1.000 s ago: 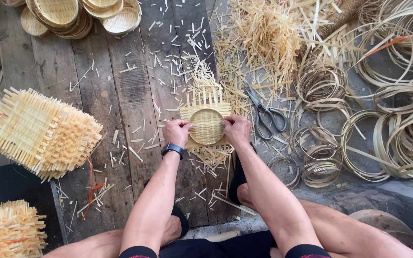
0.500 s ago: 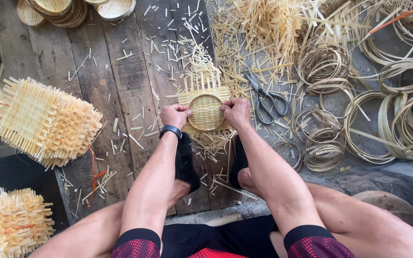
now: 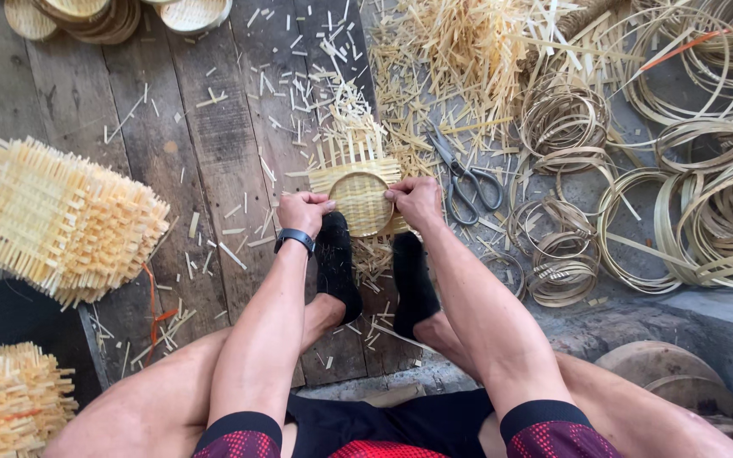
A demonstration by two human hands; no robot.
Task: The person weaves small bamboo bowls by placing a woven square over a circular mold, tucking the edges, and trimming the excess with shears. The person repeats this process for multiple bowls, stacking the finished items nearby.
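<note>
While feet flank it, left hand [image 3: 301,211] and right hand [image 3: 417,201] grip closed on woven bamboo mat [image 3: 358,188] edges.

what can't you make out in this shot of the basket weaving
Head view only:
- Fingertips of the left hand and right hand: curled against the small woven basket, grip unclear.
- Basket's near edge: behind the black socks.
- Woven stack: left side cut by the frame.
- Scissors: tips buried in straw scraps.

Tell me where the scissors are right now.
The scissors lie on the floor just right of the right hand and the woven basket piece, beside the bamboo rings.
</note>
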